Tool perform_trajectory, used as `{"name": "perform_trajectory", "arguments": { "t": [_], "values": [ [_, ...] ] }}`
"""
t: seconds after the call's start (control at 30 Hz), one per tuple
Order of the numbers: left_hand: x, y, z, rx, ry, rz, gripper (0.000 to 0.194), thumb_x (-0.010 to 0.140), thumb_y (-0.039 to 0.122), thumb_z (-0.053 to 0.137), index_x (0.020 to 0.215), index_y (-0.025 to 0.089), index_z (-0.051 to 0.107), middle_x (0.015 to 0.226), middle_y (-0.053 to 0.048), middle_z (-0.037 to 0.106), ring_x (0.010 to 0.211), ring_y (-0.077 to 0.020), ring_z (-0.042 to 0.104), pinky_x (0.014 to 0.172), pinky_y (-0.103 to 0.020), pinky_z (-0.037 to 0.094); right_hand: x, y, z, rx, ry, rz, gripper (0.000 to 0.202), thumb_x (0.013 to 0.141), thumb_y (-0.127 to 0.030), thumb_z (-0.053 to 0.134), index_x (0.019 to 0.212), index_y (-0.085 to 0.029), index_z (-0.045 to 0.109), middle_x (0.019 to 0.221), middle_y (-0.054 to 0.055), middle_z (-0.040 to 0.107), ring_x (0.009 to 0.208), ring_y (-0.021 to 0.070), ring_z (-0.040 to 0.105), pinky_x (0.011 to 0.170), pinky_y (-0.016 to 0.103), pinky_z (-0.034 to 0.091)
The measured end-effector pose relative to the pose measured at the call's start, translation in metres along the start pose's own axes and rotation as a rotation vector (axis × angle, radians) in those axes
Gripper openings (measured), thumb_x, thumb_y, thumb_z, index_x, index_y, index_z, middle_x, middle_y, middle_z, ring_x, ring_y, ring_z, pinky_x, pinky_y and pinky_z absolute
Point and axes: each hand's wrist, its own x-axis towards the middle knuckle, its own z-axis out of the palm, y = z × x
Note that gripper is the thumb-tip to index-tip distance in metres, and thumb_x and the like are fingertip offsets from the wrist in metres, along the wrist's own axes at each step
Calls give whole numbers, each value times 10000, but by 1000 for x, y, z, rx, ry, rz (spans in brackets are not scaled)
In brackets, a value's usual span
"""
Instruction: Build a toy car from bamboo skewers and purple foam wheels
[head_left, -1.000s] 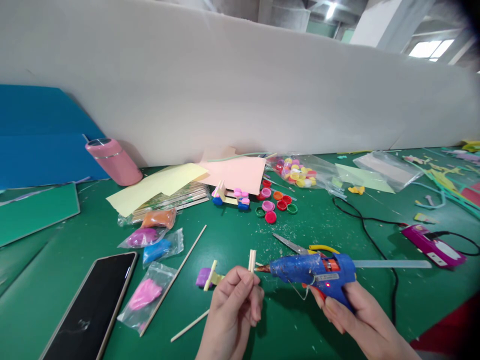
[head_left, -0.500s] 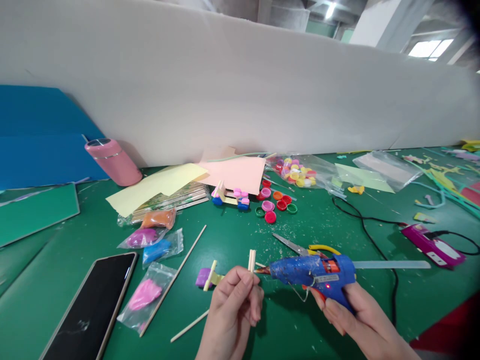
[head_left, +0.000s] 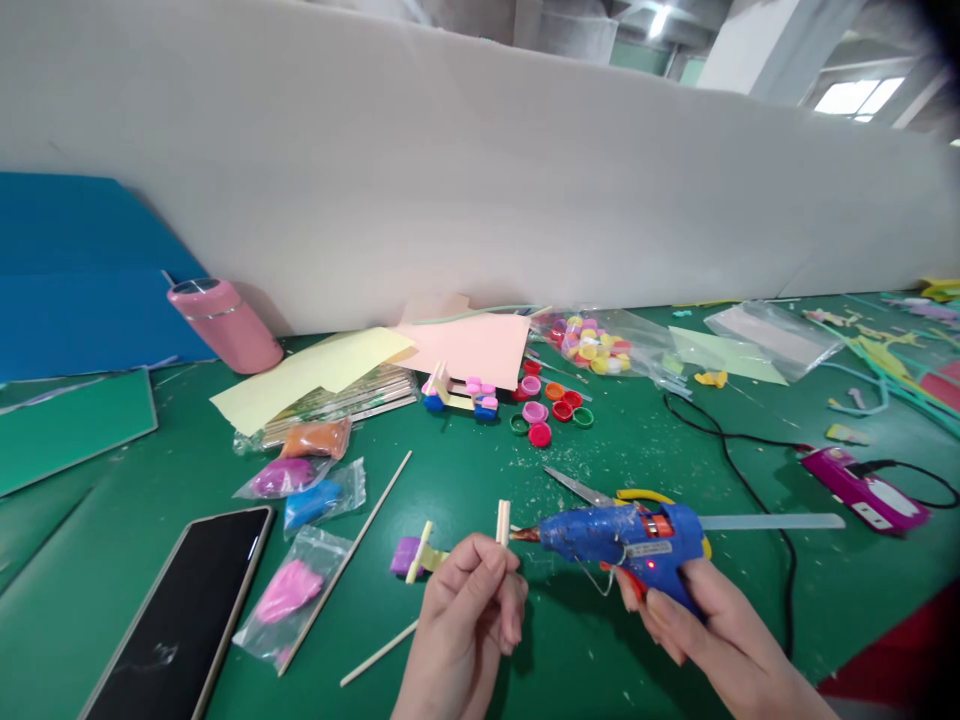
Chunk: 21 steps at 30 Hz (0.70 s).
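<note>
Between the thumb and fingers of my left hand [head_left: 472, 610] are short pale wooden sticks [head_left: 503, 518], held upright side by side. My right hand [head_left: 697, 620] grips a blue glue gun [head_left: 626, 540] with a lit red light and a clear glue stick [head_left: 772, 521] out of its back. The nozzle points left, at or very near the sticks; whether it touches them I cannot tell. Left of my left hand lies a purple clay piece [head_left: 406, 555] with pale yellow parts. Scissors [head_left: 581, 488] with yellow handles lie behind the glue gun.
A phone [head_left: 180, 610], bagged clay [head_left: 291, 590] and a long stick [head_left: 352, 550] lie at left. Behind are a pink bottle [head_left: 229, 325], a small clay-wheeled model [head_left: 459, 392], coloured rings [head_left: 539, 434] and bagged caps [head_left: 592, 345]. A purple device [head_left: 862, 490] with black cable is at right.
The glue stick and the rear of the glue gun have shifted slightly left and down with my right hand. My left hand has hardly moved.
</note>
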Motion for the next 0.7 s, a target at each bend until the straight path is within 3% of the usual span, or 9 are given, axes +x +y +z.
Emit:
{"name": "perform_trajectory", "arguments": {
  "t": [0.1,0.23,0.37,0.57,0.7],
  "values": [
    [2,-2,-2,9,-2,5,184,791,252,571,643,147,600,352,22,515,393,-65,382,587,-234,382,4,1,5,91,53,-30,238,869,-431,435,930,-218,522,768,31,560,524,118,426,513,271,401],
    [3,-5,-5,16,-5,14,185,785,269,581,647,148,600,344,29,502,383,-60,372,566,-226,379,14,5,7,194,167,-64,223,858,-407,470,928,-200,514,576,-28,484,487,115,420,497,256,391],
    [2,-5,-5,26,6,17,185,778,273,589,640,149,599,345,32,492,387,-58,359,567,-225,379,27,9,-5,205,281,-69,238,827,-399,522,927,-183,508,524,-52,462,478,108,431,483,226,407],
    [3,-4,-4,110,53,45,167,771,282,600,656,161,604,363,37,494,399,-61,352,565,-223,376,59,26,-52,-342,465,-62,289,810,-453,466,817,-181,563,743,26,603,696,191,579,615,269,461],
    [4,-3,-7,160,42,113,180,775,291,595,644,167,597,367,35,493,416,-73,372,544,-217,363,78,49,-75,-503,582,-23,291,756,-460,512,799,-181,582,693,36,614,627,206,572,572,288,441]
  ]
}}
